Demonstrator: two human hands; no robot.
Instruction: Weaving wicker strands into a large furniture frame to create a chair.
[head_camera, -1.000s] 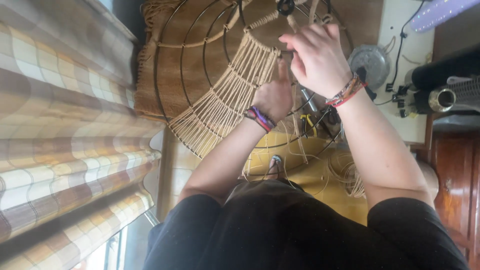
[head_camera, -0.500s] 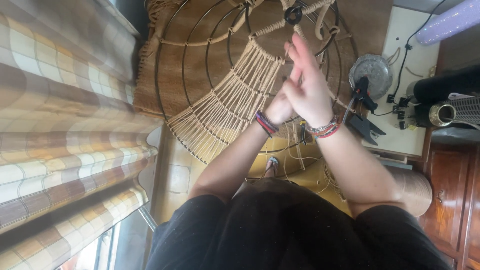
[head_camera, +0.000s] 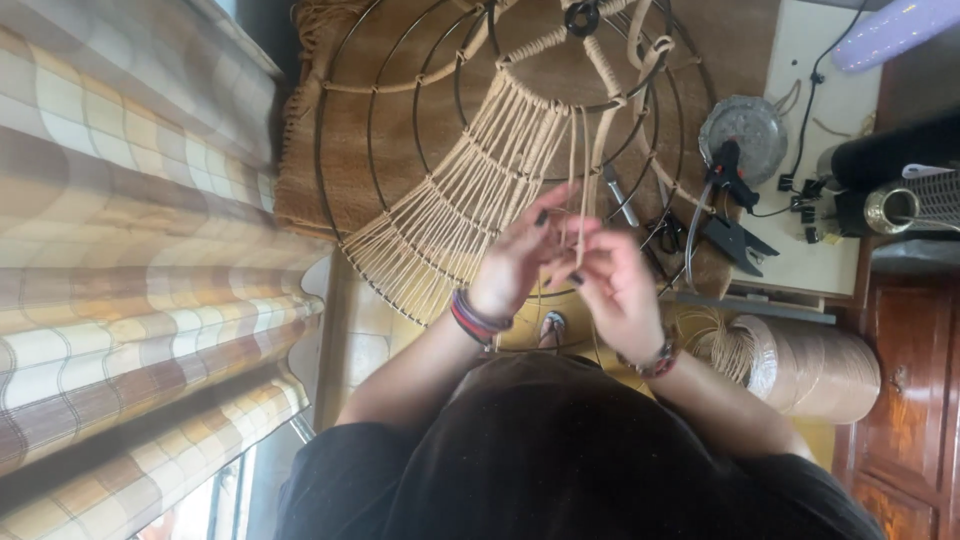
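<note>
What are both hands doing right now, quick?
Left hand: fingers curled, pinching the tan cord strands that hang from the wire frame.
Right hand: fingers closed on the same strands, just beside the left.

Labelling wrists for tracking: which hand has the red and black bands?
The left hand: stacked red and dark bands ring its wrist. The right hand wears one beaded bracelet instead.

A home craft corner is being shown by checked cream-and-brown curtains (head_camera: 130, 250), a carved wooden cabinet (head_camera: 905, 400) and a big spool of tan cord (head_camera: 810, 368).
</note>
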